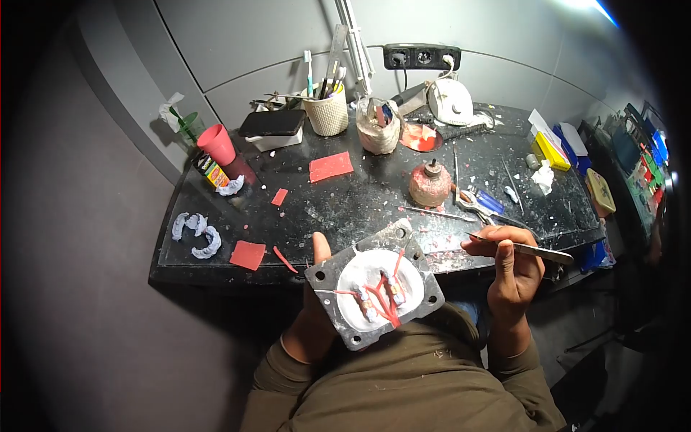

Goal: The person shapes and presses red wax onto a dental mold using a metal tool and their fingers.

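Note:
My left hand (314, 322) grips a square metal dental flask half (324, 275) from its left side and below, thumb up along the edge. White plaster (369, 265) fills its round middle. On the plaster lie two small pieces with grey and orange-brown parts, joined by red wax sprues (389, 312) that meet near the lower rim. To the right of the flask, my right hand (512, 279) is closed around a thin metal wax spatula (545, 253). Its narrow tip points left and is apart from the flask.
Red wax sheets (247, 255) and grey-white dental arch pieces (207, 243) lie on the black bench (281, 230). A wax-covered burner (430, 185), pliers (471, 205) and thin tools lie beyond my hands. Behind stand a tool cup (327, 117), a pink cup (217, 144) and a wax dish (420, 138).

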Action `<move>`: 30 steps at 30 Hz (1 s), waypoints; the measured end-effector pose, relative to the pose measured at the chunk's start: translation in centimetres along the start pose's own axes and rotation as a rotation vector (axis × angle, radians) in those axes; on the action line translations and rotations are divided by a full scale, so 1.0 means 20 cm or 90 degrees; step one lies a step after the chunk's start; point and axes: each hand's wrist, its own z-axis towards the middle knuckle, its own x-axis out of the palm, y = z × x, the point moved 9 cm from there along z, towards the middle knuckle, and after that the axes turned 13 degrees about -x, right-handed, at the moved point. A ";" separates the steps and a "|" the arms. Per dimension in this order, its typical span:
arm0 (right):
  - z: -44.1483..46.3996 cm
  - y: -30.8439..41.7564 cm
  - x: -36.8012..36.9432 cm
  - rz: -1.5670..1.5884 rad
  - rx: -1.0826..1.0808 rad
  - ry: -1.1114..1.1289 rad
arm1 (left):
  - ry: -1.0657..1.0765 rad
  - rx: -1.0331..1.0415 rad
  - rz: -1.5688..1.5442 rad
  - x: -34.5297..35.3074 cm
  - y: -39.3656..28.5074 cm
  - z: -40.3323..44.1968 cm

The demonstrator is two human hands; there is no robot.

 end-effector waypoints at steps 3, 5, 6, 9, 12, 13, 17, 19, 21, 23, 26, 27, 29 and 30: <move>0.00 0.00 -0.01 -0.018 -0.004 0.001 | -0.022 -0.004 0.002 0.04 0.01 -0.02; 0.01 0.01 -0.02 -0.022 -0.013 -0.015 | -0.034 -0.008 -0.003 0.10 0.03 -0.03; 0.01 0.01 -0.02 -0.026 -0.004 -0.012 | -0.047 -0.011 0.001 0.09 0.03 -0.04; 0.02 0.02 -0.02 -0.098 -0.046 -0.009 | 0.019 -0.043 -0.008 0.09 0.06 -0.04; 0.00 0.02 -0.04 -0.058 -0.018 -0.044 | -0.010 -0.030 -0.021 0.09 0.06 -0.03; 0.00 0.02 -0.04 -0.061 -0.025 -0.040 | -0.016 -0.027 -0.014 0.07 0.05 -0.02; 0.00 0.03 -0.04 -0.094 -0.044 -0.035 | -0.047 -0.020 -0.003 0.03 0.03 -0.02; -0.01 -0.03 -0.05 -0.053 0.038 -0.060 | -0.084 -0.021 -0.053 -0.04 0.03 -0.01; 0.02 -0.05 -0.06 -0.209 0.085 0.070 | 0.083 -0.087 -0.126 0.04 0.04 0.01; 0.02 -0.13 -0.01 -0.416 0.165 0.224 | 0.191 -0.114 -0.054 0.11 0.04 0.00; -0.03 -0.21 0.03 -0.489 0.176 0.338 | 0.124 -0.088 -0.174 0.13 0.01 0.01; -0.03 -0.22 0.04 -0.489 0.176 0.337 | 0.130 -0.059 -0.171 0.18 0.00 0.01; -0.03 -0.24 0.03 -0.551 0.174 0.316 | 0.078 -0.007 -0.129 0.15 -0.01 0.02; -0.03 -0.26 0.02 -0.552 0.175 0.313 | 0.028 0.043 -0.088 0.12 -0.04 0.02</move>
